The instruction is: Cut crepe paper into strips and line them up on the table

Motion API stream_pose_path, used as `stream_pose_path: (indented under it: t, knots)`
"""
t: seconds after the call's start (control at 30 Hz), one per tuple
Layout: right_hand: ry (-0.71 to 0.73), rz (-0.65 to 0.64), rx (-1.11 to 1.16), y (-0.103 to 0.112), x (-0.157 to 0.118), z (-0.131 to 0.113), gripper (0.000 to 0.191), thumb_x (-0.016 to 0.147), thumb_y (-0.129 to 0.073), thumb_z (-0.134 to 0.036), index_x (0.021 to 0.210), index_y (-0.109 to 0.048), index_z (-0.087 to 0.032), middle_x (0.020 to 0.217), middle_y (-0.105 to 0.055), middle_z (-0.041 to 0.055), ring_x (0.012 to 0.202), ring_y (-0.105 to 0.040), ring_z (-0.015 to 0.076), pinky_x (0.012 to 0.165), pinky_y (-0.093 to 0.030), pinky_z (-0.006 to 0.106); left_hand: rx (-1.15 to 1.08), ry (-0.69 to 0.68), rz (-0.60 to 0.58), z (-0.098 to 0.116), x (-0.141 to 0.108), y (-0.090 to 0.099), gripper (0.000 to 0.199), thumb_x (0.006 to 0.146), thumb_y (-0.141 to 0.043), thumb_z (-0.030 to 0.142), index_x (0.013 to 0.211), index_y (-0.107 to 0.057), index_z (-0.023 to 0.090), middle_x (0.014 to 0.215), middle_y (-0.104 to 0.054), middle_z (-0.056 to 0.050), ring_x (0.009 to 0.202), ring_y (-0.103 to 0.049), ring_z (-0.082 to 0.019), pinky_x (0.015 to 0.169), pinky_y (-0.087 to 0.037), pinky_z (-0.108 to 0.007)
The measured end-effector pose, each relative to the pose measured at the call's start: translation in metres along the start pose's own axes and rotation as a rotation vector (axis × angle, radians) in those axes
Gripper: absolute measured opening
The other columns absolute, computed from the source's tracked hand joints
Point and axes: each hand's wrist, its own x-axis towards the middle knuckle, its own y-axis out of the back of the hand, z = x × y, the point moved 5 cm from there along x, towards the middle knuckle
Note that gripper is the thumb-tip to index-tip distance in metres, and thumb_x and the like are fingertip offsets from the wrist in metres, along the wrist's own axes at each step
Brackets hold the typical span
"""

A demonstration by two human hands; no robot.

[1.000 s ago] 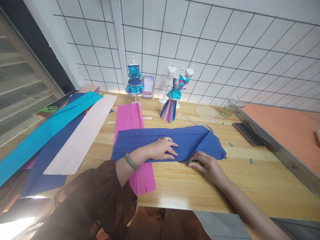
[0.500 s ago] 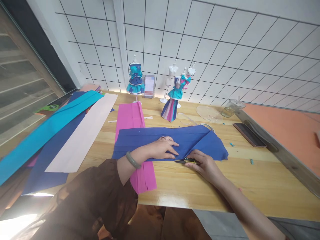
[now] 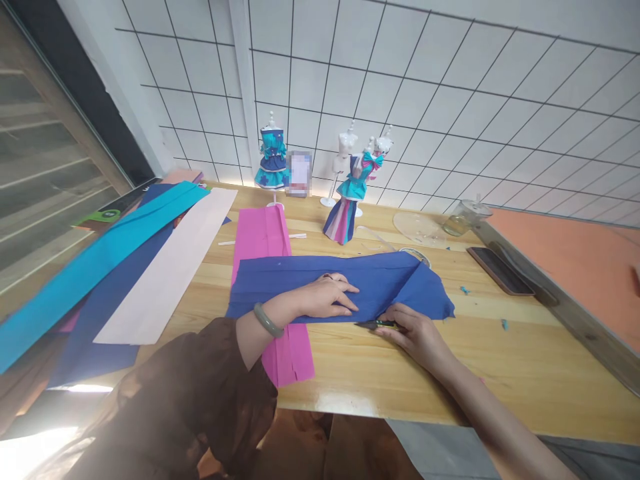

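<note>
A strip of dark blue fabric [image 3: 285, 270] lies across the table over a pink fabric strip [image 3: 263, 230], with its right end folded up. My left hand [image 3: 327, 297] rests on the blue fabric, fingers spread and holding nothing. At the near edge of the cloth, my right hand [image 3: 413, 330] is closed around small thread snips [image 3: 370, 325] with dark blades and a yellow-and-black handle. The blades point left, low along the fabric's edge. My right fingers partly hide the handle, and the folded cloth touches them.
Cyan [image 3: 100, 263], navy and pale pink fabric strips [image 3: 170, 267] lie on the left. Dressed miniature mannequins [image 3: 273, 157] stand at the back. A phone [image 3: 500, 270], a glass jar [image 3: 460, 220], a clear disc [image 3: 417, 227] and fabric scraps [image 3: 465, 291] are on the right.
My right hand and the snips have shifted slightly right along the near edge of the blue fabric. My left hand stays flat in the same place.
</note>
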Motion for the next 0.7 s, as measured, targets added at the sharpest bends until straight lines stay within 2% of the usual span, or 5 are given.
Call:
stream_pose_path:
  t: [0.43, 0.7]
  knots:
    - [0.024, -0.032, -0.005, -0.009, 0.012, -0.011, 0.027, 0.081, -0.055, -0.043, 0.091, -0.063, -0.018, 0.086, -0.063, 0.0093, 0.076, -0.06, 0.0184, 0.065, -0.049, 0.028, -0.005, -0.002, -0.007, 0.0, 0.0, 0.0, 0.022, 0.084, -0.052, 0.035, 0.1, -0.067, 0.032, 0.127, -0.052, -0.001, 0.118, -0.037, -0.021, 0.097, -0.03, -0.037]
    - [0.026, 0.01, 0.01, -0.008, 0.009, -0.011, 0.025, 0.082, -0.054, -0.043, 0.085, -0.063, -0.02, 0.082, -0.063, 0.008, 0.073, -0.061, 0.0179, 0.063, -0.049, 0.028, -0.025, -0.008, -0.003, -0.001, 0.001, -0.001, 0.022, 0.083, -0.053, 0.034, 0.099, -0.067, 0.032, 0.127, -0.052, -0.002, 0.117, -0.037, -0.022, 0.097, -0.03, -0.037]
